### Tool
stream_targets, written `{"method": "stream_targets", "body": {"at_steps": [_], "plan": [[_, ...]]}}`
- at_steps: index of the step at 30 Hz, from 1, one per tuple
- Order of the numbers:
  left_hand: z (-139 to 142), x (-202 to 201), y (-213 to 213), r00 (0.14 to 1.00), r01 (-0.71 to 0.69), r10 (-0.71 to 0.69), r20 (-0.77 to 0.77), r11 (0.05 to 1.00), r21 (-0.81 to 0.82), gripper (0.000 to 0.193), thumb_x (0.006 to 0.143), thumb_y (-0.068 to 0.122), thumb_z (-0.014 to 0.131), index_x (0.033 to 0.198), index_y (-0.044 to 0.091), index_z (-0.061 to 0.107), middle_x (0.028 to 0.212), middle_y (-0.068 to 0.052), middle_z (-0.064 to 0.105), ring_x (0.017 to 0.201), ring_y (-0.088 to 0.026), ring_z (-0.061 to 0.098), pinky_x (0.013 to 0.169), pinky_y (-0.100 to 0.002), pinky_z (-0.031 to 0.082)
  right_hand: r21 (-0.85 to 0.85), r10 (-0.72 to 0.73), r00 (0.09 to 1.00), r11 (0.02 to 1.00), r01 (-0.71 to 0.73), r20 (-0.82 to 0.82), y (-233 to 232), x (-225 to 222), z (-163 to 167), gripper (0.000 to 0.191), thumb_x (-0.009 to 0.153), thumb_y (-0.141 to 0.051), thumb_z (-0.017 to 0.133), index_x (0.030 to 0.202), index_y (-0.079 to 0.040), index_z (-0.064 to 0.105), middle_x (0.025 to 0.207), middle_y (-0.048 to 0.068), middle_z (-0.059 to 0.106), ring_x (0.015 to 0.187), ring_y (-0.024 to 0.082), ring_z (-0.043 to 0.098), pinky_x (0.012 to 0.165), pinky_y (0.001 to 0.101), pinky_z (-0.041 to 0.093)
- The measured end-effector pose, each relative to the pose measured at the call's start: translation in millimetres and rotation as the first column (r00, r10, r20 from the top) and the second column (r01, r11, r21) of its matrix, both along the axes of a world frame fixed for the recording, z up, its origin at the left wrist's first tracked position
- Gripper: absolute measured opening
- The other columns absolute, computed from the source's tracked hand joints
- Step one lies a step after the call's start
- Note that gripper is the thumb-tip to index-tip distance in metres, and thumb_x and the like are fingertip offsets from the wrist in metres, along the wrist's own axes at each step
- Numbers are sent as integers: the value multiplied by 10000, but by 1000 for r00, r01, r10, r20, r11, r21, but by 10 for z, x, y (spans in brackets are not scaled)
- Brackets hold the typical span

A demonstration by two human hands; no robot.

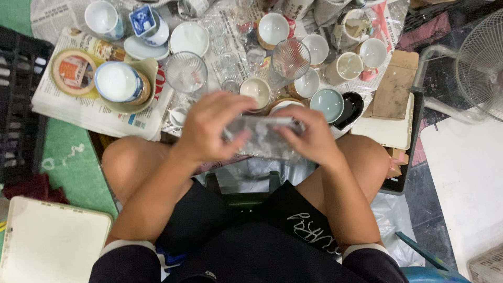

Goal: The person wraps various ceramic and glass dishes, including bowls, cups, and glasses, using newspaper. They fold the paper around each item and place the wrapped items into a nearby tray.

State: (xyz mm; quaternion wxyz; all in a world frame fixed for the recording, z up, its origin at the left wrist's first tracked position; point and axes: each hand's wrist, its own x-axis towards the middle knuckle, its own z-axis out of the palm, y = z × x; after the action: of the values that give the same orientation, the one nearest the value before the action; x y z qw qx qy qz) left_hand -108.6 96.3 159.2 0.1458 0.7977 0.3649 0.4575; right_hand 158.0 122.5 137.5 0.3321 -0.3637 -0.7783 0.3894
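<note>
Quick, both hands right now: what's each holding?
Left hand: closed on the clear wrap bundle.
Right hand: closed on the same bundle.

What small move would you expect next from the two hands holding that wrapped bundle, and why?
Probably a further fold of the paper around the bundle. The left hand and right hand grip its two ends above the knees, and the blurred wrapping looks loose. What it covers is hidden. Unwrapped cups and glasses stand on newspaper just ahead.
</note>
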Motion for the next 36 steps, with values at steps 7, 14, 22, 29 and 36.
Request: {"method": "stream_targets", "body": {"at_steps": [7, 14, 22, 29, 36], "plan": [[-220, 198, -25, 998, -36, 32, -59, 997, -75, 214, 893, 202, 832, 994, 50, 719, 868, -98, 730, 723, -274, 703, 614, -380, 531, 9, 3, 998, 1000, -3, -69, -79, -184, -97, 192, 941, -3, 684, 1132, -19, 679, 989, 117, 725, 888, 225, 720, 810, 316, 558], [-310, -1, 134, 994, -62, 49, -102, 991, -122, 186, 942, 245, 819, 916, 80, 736, 714, -78, 706, 552, -227, 674, 498, -341, 487, 105, -387, 905, 922, 374, 174, -33, 4, -308, 125, 953, -26, 777, 898, 20, 675, 565, 112, 466, 477, 163, 432, 507, 315, 365], [-258, -37, 161, 993, 107, -113, -36, 985, -133, 175, 927, 261, 800, 920, 109, 712, 820, -69, 744, 653, -202, 720, 560, -306, 533, 41, -170, 985, 984, 171, -26, 137, 337, -162, 92, 950, -16, 725, 1028, -6, 772, 750, 67, 653, 648, 77, 563, 598, 260, 439], [-481, 148, 108, 999, 46, -31, 36, 841, -538, 203, 939, 236, 807, 947, 39, 761, 753, -84, 741, 639, -161, 702, 603, -317, 543, 74, -220, 931, 965, 251, -292, -40, -72, -220, 673, 853, -164, 835, 1423, 10, 524, 1264, 119, 641, 1183, 168, 614, 1037, 334, 492], [-532, 138, 92, 876, 97, 167, 453, 858, -505, 225, 989, 106, 767, 1140, -46, 698, 1036, -86, 774, 930, -90, 690, 828, -268, 573, -506, -186, 884, 860, -66, -430, 12, -136, -372, 491, 926, -68, 787, 1363, 34, 588, 1310, 114, 658, 1204, 169, 621, 1075, 366, 497]]}}
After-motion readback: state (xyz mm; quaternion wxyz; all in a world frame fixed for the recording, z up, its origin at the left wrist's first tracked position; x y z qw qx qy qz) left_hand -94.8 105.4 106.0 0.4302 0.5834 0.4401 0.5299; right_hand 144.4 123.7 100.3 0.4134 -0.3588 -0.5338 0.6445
